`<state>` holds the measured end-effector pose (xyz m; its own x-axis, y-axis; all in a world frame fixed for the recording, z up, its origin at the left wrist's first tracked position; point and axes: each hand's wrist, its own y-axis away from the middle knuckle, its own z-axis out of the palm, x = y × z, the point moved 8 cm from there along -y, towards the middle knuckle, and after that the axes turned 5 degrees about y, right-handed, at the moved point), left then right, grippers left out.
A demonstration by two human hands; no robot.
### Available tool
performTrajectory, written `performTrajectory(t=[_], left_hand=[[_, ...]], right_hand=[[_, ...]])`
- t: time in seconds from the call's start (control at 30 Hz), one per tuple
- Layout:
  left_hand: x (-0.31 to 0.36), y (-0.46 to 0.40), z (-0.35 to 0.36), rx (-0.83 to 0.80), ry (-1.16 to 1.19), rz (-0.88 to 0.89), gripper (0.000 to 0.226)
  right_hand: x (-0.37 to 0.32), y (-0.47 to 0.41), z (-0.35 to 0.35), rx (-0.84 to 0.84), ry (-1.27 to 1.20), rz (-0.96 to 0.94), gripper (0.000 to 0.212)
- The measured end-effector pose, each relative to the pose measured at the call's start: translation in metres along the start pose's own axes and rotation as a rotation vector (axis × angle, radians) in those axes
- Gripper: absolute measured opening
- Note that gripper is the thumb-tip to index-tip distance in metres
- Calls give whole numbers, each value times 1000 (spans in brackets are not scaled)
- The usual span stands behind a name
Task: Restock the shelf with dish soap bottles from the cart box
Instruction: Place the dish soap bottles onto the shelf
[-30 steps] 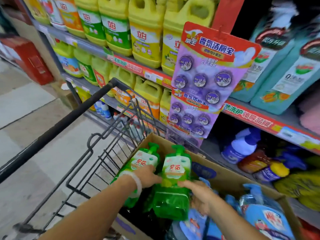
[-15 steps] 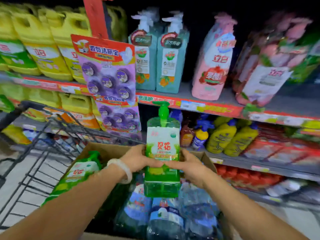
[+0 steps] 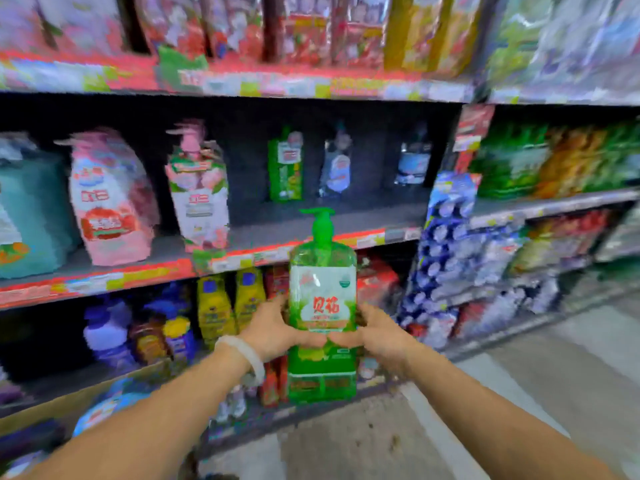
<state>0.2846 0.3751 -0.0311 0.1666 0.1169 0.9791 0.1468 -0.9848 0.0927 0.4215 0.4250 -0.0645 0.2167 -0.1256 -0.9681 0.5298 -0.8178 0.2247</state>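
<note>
Dish soap bottle, the green pump one with the white label and red characters, is held upright out in front of the shelving by both hands at once. The left hand has its fingers wrapped around the left side and the thumb across the front; the right hand mirrors it on the other side, so the two thumbs nearly meet on the lower label. There's a pale bracelet on the left wrist. So one bottle in hand, two hands on it. On the middle shelf behind it I count three bottles standing way at the back: one green bottle that looks like the same kind, and two clear bluish bottles to its right, with bare shelf in front of them. Further left on that shelf are two pink pump bottles, plus something teal at the edge. Below, two yellow bottles sit just left of the hands. It's all pretty blurry, so smaller stuff I can't make out. Versus half a second ago: the bottle was over the cardboard box in the cart then, now the box is only a corner at lower left and the bottle is out over the floor, with the view swung right to a different shelf section. The grip looks the same.
</note>
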Motion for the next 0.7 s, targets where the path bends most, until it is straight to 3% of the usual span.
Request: performTrajectory(t=[0.13,0.33,0.4,0.47,0.7], left_hand=[[36,-42,114,-183,-9,74,48],[50,-102,256,-377,-30,80,78],[53,-120,299,-420,-64,90,74],[57,-138,341,-473,-59,92,63],[91,-268,441,-482,-110,175,63]], right_hand=[[7,39,-115,190,-68,-17,48],[40,86,-250,443,-128,-29,58],[52,93,-287,494,-148,-19,65],[64,92,-326,536,-151,-13,57],[72,22,-475,630,-159,-7,47]])
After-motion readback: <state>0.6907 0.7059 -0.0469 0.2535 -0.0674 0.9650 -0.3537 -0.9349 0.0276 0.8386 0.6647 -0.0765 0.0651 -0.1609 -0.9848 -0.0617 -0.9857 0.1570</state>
